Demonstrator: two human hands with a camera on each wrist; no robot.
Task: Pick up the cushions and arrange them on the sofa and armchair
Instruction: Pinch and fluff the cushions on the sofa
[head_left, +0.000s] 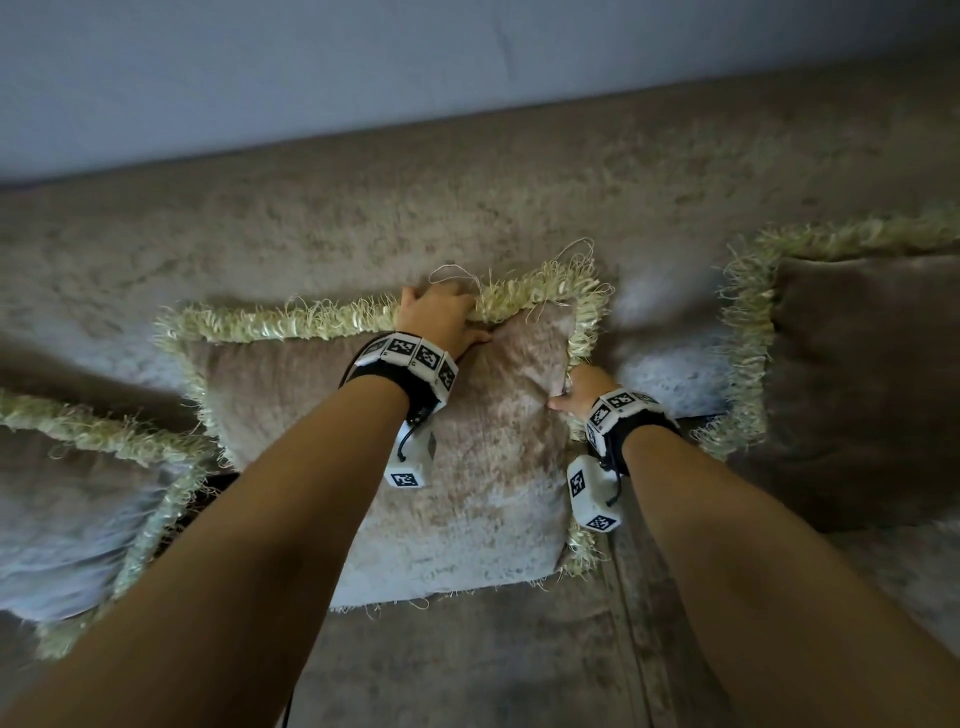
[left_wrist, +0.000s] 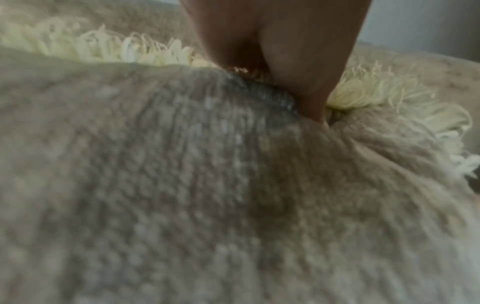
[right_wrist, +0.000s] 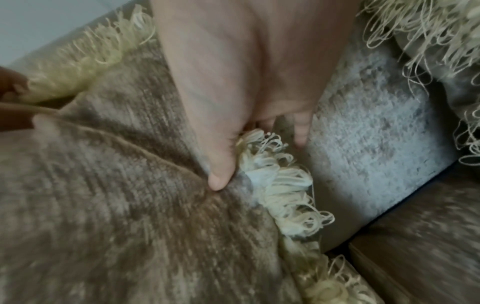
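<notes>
With the left hand (head_left: 441, 312) gripping the middle cushion (head_left: 457, 457) by its top fringe and the right hand (head_left: 576, 392) pinching its side, prop it squarely against the sofa (head_left: 467, 197) backrest.

A plain blue-grey wall (head_left: 363, 78) fills the top of the head view; it also shows in the upper right corner of the left wrist view (left_wrist: 420, 20) and the upper left corner of the right wrist view (right_wrist: 39, 18). Near the centre of the head view sit two black wristbands faced with white tiles bearing black square markers, one left of centre (head_left: 410, 358) and one right of centre (head_left: 623, 410). Below each hangs a small white marker box (head_left: 410, 460) (head_left: 592, 493). A thin black cord (head_left: 287, 712) shows at the bottom edge.
</notes>
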